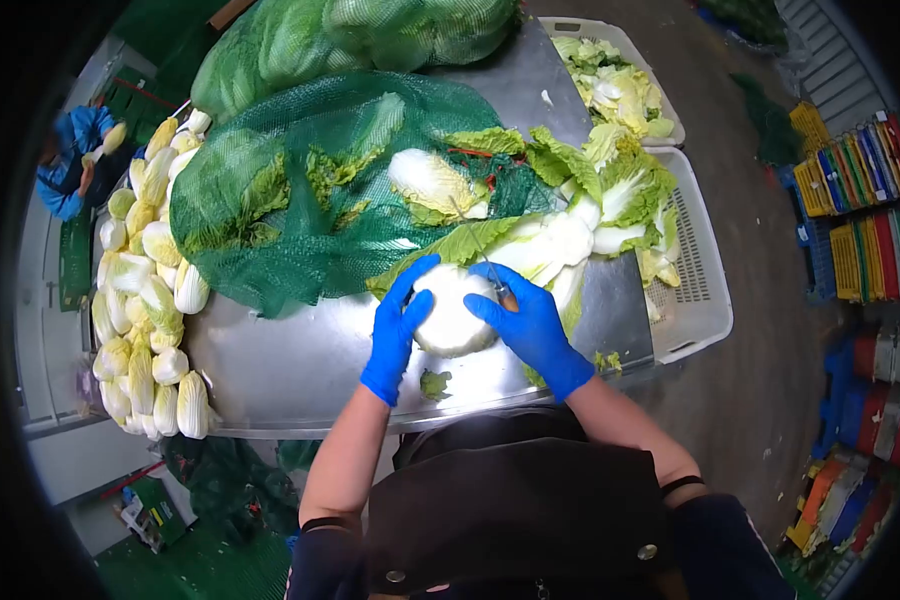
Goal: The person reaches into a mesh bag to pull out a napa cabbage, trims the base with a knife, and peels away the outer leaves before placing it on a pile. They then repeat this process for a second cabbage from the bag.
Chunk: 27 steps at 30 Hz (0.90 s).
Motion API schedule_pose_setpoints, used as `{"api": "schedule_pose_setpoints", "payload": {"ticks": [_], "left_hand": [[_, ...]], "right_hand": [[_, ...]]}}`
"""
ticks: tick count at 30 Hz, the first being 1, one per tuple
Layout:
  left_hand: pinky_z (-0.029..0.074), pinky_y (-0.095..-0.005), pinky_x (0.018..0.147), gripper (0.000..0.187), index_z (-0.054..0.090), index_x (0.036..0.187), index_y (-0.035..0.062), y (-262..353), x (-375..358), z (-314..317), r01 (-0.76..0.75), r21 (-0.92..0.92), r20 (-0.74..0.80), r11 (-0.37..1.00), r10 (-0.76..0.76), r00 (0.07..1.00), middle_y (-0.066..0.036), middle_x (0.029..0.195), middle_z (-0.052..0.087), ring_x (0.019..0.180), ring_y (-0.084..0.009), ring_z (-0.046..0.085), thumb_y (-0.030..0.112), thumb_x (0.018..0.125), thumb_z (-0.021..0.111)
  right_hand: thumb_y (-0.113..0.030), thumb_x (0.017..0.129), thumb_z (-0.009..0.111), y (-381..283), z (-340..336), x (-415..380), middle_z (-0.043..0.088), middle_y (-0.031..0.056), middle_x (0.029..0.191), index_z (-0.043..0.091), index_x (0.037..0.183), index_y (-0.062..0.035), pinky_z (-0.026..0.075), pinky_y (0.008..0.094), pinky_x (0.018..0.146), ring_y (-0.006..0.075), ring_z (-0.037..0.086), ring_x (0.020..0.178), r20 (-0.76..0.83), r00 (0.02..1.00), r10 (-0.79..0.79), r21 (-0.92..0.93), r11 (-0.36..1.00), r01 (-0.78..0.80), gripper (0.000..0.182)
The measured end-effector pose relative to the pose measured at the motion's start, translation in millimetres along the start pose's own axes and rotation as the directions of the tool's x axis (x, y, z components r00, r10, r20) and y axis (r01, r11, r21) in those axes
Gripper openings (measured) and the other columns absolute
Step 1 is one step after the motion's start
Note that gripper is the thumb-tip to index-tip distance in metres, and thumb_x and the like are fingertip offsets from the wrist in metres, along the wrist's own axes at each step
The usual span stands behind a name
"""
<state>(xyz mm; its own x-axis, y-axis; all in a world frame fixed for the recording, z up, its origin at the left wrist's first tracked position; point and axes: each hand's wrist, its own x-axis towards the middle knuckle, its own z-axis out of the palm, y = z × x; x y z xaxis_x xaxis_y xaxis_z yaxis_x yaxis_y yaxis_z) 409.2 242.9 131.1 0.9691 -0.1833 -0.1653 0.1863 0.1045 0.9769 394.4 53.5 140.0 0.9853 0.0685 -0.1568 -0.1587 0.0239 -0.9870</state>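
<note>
Left hand (398, 335): blue-gloved, fingers spread around the cabbage
Right hand (530, 325): fingers hold a knife (509, 299) and touch the cabbage
Cabbage (454, 322): between both hands, above the metal table (270, 365)
Loose leaves (550, 245): at two o'clock
Green net (310, 255): at eleven o'clock
Pale cabbages (141, 370): piled at nine o'clock
Co-worker (65, 185): farther, ten o'clock

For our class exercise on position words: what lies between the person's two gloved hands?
A Chinese cabbage, its pale end facing up, lies between the left hand and right hand, touching both, as the head view shows.
</note>
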Motion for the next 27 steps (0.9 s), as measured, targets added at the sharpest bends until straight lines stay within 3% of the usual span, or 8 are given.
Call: {"api": "schedule_pose_setpoints", "payload": {"ticks": [4, 8, 10, 12, 15, 22, 24, 27], "left_hand": [[0.041, -0.0292, 0.097, 0.041, 0.055, 0.126, 0.0048, -19.1, 16.2, -23.3, -0.017, -0.083, -0.147, 0.996, 0.004, 0.989, -0.006, 0.123, 0.057, 0.109, -0.0164, 0.053, 0.011, 0.086, 0.063], [0.042, -0.0342, 0.097, 0.046, 0.053, 0.125, 0.0029, -86.5, 9.7, -87.7, 0.136, 0.465, -0.463, 0.875, 0.109, 0.88, -0.014, 0.12, 0.058, 0.11, -0.0236, 0.055, 0.01, 0.082, 0.066], [0.035, -0.0388, 0.104, 0.056, 0.046, 0.131, 0.0025, -30.4, 3.3, -55.2, 0.125, 0.622, -0.449, 0.773, 0.221, 0.866, -0.018, 0.131, 0.049, 0.121, -0.0289, 0.047, 0.014, 0.081, 0.068], [0.023, -0.0406, 0.111, 0.075, 0.029, 0.142, 0.0016, 14.7, -0.7, -7.7, -0.268, 0.786, -0.181, 0.557, 0.622, 0.762, -0.018, 0.146, 0.029, 0.135, -0.0308, 0.028, 0.019, 0.081, 0.069], [0.008, -0.0391, 0.115, 0.1, -0.001, 0.147, 0.0015, -28.4, -20.5, 37.0, -0.05, 0.273, -0.291, 0.961, 0.132, 0.948, -0.018, 0.153, 0.005, 0.142, -0.0287, 0.007, 0.03, 0.081, 0.069], [0.012, -0.04, 0.115, 0.11, -0.003, 0.147, 0.0001, -14.4, -29.5, 29.9, -0.059, 0.149, -0.171, 0.987, 0.084, 0.982, -0.022, 0.152, 0.005, 0.141, -0.0333, 0.01, 0.029, 0.074, 0.075], [0.013, -0.0408, 0.115, 0.12, 0.002, 0.147, 0.0007, -2.0, -19.8, 8.8, -0.319, 0.534, 0.266, 0.783, 0.202, 0.942, -0.024, 0.152, 0.005, 0.141, -0.0366, 0.011, 0.03, 0.063, 0.082], [0.022, -0.0405, 0.112, 0.11, 0.025, 0.144, 0.0047, 12.8, 5.5, 3.9, -0.354, 0.569, 0.334, 0.743, 0.184, 0.924, -0.019, 0.146, 0.026, 0.136, -0.0338, 0.027, 0.029, 0.055, 0.085]], "right_hand": [[-0.027, 0.082, 0.072, 5.1, 0.5, 11.9, 0.066, 0.0094, 0.102, 0.059, 0.113, 0.0008, 0.047, 0.0294, 0.085, 0.0139, 0.061, 0.094, 0.001, 0.998, -0.066, -0.081, 0.995, 0.066, 0.044], [-0.026, 0.082, 0.07, 12.0, -5.3, 4.9, 0.066, 0.0088, 0.102, 0.059, 0.113, -0.001, 0.046, 0.0287, 0.086, 0.0134, 0.06, 0.096, 0.023, 0.999, -0.03, 0.062, 0.998, 0.029, 0.04], [-0.025, 0.082, 0.07, 9.6, -1.9, 5.4, 0.066, 0.0086, 0.102, 0.06, 0.112, -0.0014, 0.046, 0.0284, 0.086, 0.013, 0.06, 0.096, -0.012, 0.997, -0.074, 0.0, 0.997, 0.074, 0.04], [-0.025, 0.082, 0.07, 8.1, -2.1, 5.9, 0.066, 0.0084, 0.102, 0.06, 0.112, -0.0019, 0.046, 0.0281, 0.086, 0.0126, 0.059, 0.096, -0.038, 0.993, -0.114, -0.067, 0.992, 0.111, 0.039], [-0.026, 0.081, 0.071, 6.6, -7.3, 15.4, 0.066, 0.0081, 0.102, 0.061, 0.111, -0.0017, 0.047, 0.0284, 0.085, 0.0133, 0.06, 0.093, 0.028, 0.998, -0.061, -0.095, 0.993, 0.063, 0.04], [-0.026, 0.081, 0.071, 10.4, -18.4, 25.3, 0.066, 0.0069, 0.098, 0.061, 0.11, -0.0018, 0.047, 0.029, 0.084, 0.0136, 0.06, 0.091, 0.112, 0.993, -0.04, 0.003, 0.999, 0.04, 0.039], [-0.026, 0.081, 0.071, 0.8, -22.7, 26.5, 0.066, 0.0076, 0.099, 0.061, 0.109, -0.002, 0.047, 0.0293, 0.084, 0.0139, 0.061, 0.091, 0.145, 0.989, -0.007, -0.001, 1.0, 0.007, 0.039], [-0.024, 0.081, 0.072, 3.1, -23.4, 21.4, 0.065, 0.0063, 0.101, 0.06, 0.11, -0.0028, 0.047, 0.0287, 0.084, 0.0128, 0.059, 0.092, 0.148, 0.989, 0.026, -0.046, 0.999, -0.019, 0.038]]}}
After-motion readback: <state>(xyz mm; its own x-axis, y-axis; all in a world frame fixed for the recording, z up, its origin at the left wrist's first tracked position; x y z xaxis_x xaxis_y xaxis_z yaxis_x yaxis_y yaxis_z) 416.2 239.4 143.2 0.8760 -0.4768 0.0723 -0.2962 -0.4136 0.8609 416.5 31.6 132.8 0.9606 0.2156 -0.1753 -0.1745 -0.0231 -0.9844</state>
